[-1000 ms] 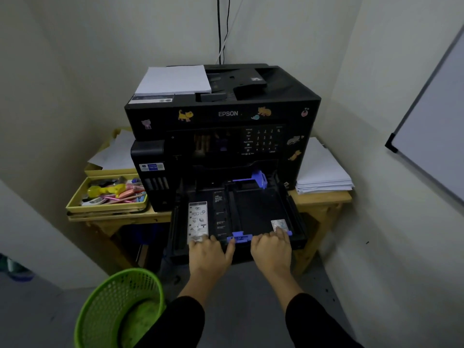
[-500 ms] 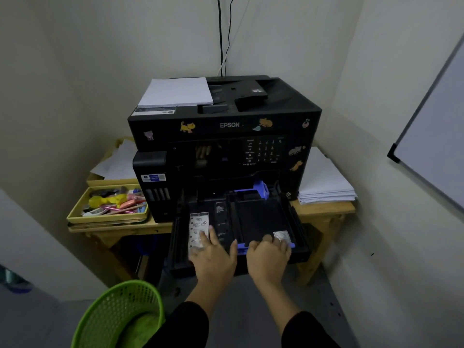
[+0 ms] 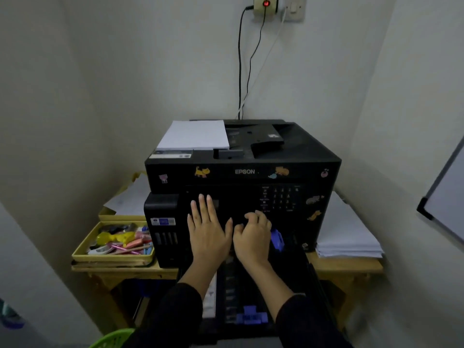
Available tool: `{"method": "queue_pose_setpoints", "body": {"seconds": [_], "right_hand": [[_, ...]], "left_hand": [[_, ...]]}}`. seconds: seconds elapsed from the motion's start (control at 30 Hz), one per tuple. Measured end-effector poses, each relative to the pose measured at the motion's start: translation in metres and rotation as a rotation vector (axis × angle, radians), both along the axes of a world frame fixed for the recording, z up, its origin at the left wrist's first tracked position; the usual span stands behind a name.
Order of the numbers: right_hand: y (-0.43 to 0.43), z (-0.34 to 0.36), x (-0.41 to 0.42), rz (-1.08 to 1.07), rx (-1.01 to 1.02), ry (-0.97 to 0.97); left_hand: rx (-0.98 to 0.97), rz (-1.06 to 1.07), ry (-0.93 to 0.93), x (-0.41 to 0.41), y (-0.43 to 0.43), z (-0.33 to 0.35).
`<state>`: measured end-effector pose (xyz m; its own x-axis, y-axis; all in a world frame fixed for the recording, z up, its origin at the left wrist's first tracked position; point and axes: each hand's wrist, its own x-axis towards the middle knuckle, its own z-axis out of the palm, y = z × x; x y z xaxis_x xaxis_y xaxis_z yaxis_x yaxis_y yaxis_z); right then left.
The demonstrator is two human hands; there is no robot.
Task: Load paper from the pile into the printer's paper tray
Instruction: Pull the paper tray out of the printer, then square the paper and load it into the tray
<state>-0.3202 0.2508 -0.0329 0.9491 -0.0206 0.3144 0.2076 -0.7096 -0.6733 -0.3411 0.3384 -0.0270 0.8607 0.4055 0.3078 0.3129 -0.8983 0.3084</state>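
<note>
Reaching over the pulled-out tray (image 3: 308, 277), both hands empty. Left hand (image 3: 207, 232) flat, fingers (image 3: 200, 204) spread wide, seemingly against the black printer (image 3: 251, 172) front. Right hand (image 3: 252, 238) half curled, fingers loosely bent, just beside a blue guide (image 3: 276, 238) at the tray's back; contact unclear. Second blue guide (image 3: 251, 317) near the tray's front edge, between the sleeves. Tray dark, contents hard to tell. Paper pile (image 3: 349, 237) on the wooden surface (image 3: 351, 266) right of the printer, well apart from both hands. Another paper stack (image 3: 193, 135) on top of the printer. Yellow bin (image 3: 82, 252) at left holding mixed small stationery.
</note>
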Motion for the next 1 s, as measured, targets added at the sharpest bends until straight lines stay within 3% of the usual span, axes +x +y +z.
{"method": "queue_pose_setpoints", "body": {"seconds": [0.17,0.23,0.4,0.57,0.77,1.0], "right_hand": [[0.037,0.068,0.049,-0.005,0.203,-0.424],[0.049,0.096,0.071,-0.037,0.252,-0.479],[0.073,0.153,0.142,-0.001,0.312,-0.139],[0.104,0.169,0.207,-0.005,0.206,0.182],[0.134,0.164,0.245,0.01,0.128,0.409],[0.135,0.171,0.272,0.02,0.206,0.55]], "left_hand": [[0.025,-0.024,-0.23,0.053,0.041,0.069],[-0.02,-0.056,-0.287,0.074,0.061,0.097],[-0.19,-0.102,-0.25,0.122,0.113,0.144],[-0.033,-0.051,-0.043,0.162,0.153,0.156],[0.012,0.013,0.149,0.189,0.178,0.147],[0.036,0.056,0.141,0.199,0.183,0.142]]}}
